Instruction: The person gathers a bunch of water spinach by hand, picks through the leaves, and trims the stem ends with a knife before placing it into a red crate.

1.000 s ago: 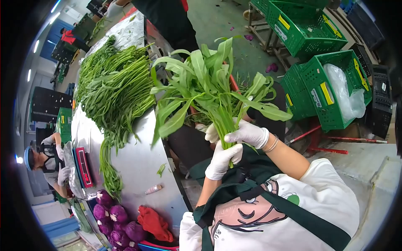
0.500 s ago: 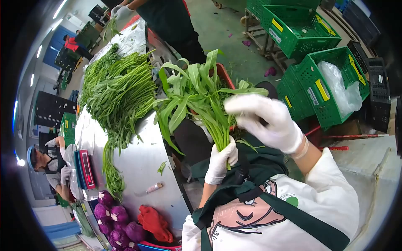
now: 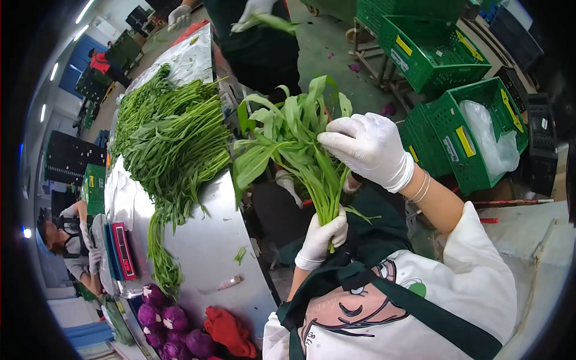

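Observation:
My left hand (image 3: 323,239), in a white glove, is wrapped round the stems of a bunch of water spinach (image 3: 321,180). The long leaves fan out above the fist, over my lap. Also gloved, my right hand (image 3: 369,147) is against the right side of the leaves, its fingers curled in a pinch; what is between the fingertips is hidden. On the metal table to the left lies a big pile of water spinach (image 3: 174,132), with some strands (image 3: 162,258) trailing toward the near side.
Purple cabbages (image 3: 174,318), a red cloth (image 3: 228,330), a small knife (image 3: 228,282) and a red scale (image 3: 123,252) are on the metal table (image 3: 204,246). Green crates (image 3: 474,135) stand at right. One co-worker (image 3: 252,45) is across the table's far end; another (image 3: 72,240) is at left.
My right hand has come in closer to the leaves and its fingers have curled. The bunch stays in my left hand. The far co-worker's hand now shows with a leafy piece.

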A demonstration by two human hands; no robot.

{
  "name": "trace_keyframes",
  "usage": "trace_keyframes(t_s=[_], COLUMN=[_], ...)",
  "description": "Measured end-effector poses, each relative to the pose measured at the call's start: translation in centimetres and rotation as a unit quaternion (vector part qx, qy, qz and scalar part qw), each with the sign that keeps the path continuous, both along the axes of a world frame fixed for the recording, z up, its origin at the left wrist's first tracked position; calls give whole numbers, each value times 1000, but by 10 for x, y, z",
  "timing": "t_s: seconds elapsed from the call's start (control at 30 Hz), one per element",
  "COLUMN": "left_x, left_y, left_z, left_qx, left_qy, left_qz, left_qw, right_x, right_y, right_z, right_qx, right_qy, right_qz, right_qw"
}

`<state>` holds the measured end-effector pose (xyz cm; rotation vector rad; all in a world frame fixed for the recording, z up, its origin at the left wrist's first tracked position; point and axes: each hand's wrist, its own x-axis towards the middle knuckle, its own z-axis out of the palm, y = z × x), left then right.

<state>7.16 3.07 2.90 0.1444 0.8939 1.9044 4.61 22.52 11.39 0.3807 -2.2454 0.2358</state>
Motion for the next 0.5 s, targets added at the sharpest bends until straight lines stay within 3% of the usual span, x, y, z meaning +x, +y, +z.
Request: trace_keyframes(t_s=[0.33, 0.5], left_x=[-11, -11], left_y=[-5, -4], left_z=[5, 3], left_qx=[-85, -89], left_qy=[12, -14], left_qz=[9, 3], left_qw=[996, 996], right_x=[-21, -35], right_y=[0, 3], right_z=[-6, -23], right_qx=[128, -6], right_qy=[-43, -70], right_qz=[-33, -26], right_qw=[990, 997])
